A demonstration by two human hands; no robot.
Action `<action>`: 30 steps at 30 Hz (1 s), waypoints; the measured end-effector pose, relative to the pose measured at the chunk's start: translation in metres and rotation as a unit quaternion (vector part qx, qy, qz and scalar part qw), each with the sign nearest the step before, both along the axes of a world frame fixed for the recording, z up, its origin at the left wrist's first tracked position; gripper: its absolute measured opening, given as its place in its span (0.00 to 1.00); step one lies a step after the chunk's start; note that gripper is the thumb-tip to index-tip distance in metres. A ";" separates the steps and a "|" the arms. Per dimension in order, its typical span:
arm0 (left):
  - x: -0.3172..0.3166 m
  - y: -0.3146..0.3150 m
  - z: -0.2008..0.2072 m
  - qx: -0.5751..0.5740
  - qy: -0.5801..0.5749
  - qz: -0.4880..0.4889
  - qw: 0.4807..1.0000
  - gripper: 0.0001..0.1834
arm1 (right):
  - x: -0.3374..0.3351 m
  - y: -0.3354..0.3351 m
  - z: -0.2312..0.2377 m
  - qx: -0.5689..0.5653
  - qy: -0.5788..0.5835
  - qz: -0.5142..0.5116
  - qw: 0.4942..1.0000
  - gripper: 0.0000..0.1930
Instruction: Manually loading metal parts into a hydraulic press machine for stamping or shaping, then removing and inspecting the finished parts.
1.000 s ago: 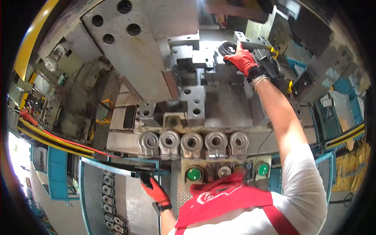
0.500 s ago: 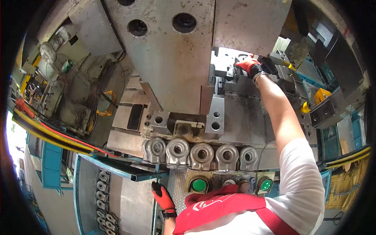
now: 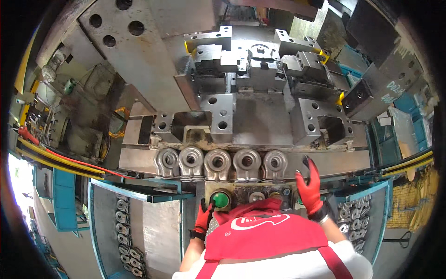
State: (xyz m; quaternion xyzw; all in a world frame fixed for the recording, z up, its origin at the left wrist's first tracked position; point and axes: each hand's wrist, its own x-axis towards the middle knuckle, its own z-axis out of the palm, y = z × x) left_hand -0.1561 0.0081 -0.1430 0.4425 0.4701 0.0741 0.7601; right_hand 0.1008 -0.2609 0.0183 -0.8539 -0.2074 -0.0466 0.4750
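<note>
My left hand (image 3: 203, 216), in a red glove with black fingertips, is at the left edge of a round green push button (image 3: 220, 200). Its fingers point up and apart, with nothing held. My right hand (image 3: 310, 189), gloved the same way, hovers at the right end of the control panel (image 3: 237, 189) with fingers spread and no object in it. It mostly covers the second green button there. Beyond the panel stands a row of several stacked ring-ended metal parts (image 3: 217, 162). A round metal piece (image 3: 260, 49) sits in the die of the press.
Steel die blocks (image 3: 218, 114) and a heavy press column (image 3: 153, 60) rise ahead. Blue-framed bins (image 3: 93, 218) on both sides hold more ring-ended parts. A caged fan (image 3: 90, 107) stands far left, and yellow-black rails (image 3: 65, 160) run along both sides.
My right hand has come back from inside the die to the panel's right end. My left hand has moved up and right to the green button. The view has shifted right.
</note>
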 end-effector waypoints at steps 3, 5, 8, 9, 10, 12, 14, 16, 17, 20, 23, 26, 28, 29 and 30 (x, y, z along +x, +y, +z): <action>0.010 -0.006 -0.034 0.184 0.071 -0.082 0.977 0.46 | -0.023 -0.075 -0.070 -0.123 0.008 -0.213 0.969 0.34; 0.015 -0.005 -0.056 0.209 0.109 -0.059 0.970 0.50 | -0.035 -0.100 -0.114 0.033 0.201 -0.193 0.960 0.38; 0.017 -0.001 -0.077 0.222 0.158 -0.050 0.961 0.51 | -0.041 -0.118 -0.148 0.044 0.372 -0.182 0.909 0.45; 0.018 0.001 -0.079 0.233 0.176 -0.044 0.956 0.50 | -0.041 -0.119 -0.152 -0.084 0.322 -0.177 0.926 0.50; 0.017 0.002 -0.078 0.232 0.189 -0.050 0.953 0.50 | -0.041 -0.119 -0.154 -0.090 0.339 -0.189 0.917 0.50; 0.017 0.003 -0.072 0.236 0.177 -0.043 0.954 0.49 | -0.041 -0.116 -0.154 -0.105 0.326 -0.200 0.918 0.53; 0.021 0.003 -0.065 0.224 0.152 -0.046 0.961 0.48 | -0.042 -0.115 -0.153 -0.154 0.324 -0.210 0.909 0.53; 0.022 0.001 -0.058 0.181 0.152 -0.019 0.971 0.46 | -0.044 -0.115 -0.156 -0.164 0.291 -0.218 0.917 0.52; 0.022 0.000 -0.056 0.179 0.163 -0.021 0.970 0.46 | -0.044 -0.116 -0.158 -0.160 0.290 -0.218 0.918 0.52; 0.022 -0.001 -0.058 0.220 0.118 -0.010 0.968 0.45 | -0.043 -0.117 -0.165 -0.185 0.268 -0.218 0.920 0.52; 0.021 0.001 -0.067 0.216 0.133 0.003 0.967 0.44 | -0.041 -0.117 -0.167 -0.180 0.268 -0.197 0.926 0.54; 0.019 0.004 -0.077 0.261 0.162 -0.009 0.952 0.44 | -0.040 -0.117 -0.163 -0.192 0.281 -0.205 0.918 0.54; 0.018 0.005 -0.082 0.266 0.178 -0.021 0.947 0.45 | -0.040 -0.116 -0.160 -0.184 0.281 -0.207 0.919 0.53; 0.018 0.005 -0.085 0.267 0.183 -0.024 0.946 0.45 | -0.040 -0.116 -0.160 -0.184 0.282 -0.205 0.919 0.53; 0.017 0.005 -0.087 0.274 0.169 -0.029 0.946 0.42 | -0.040 -0.117 -0.160 -0.189 0.282 -0.212 0.916 0.54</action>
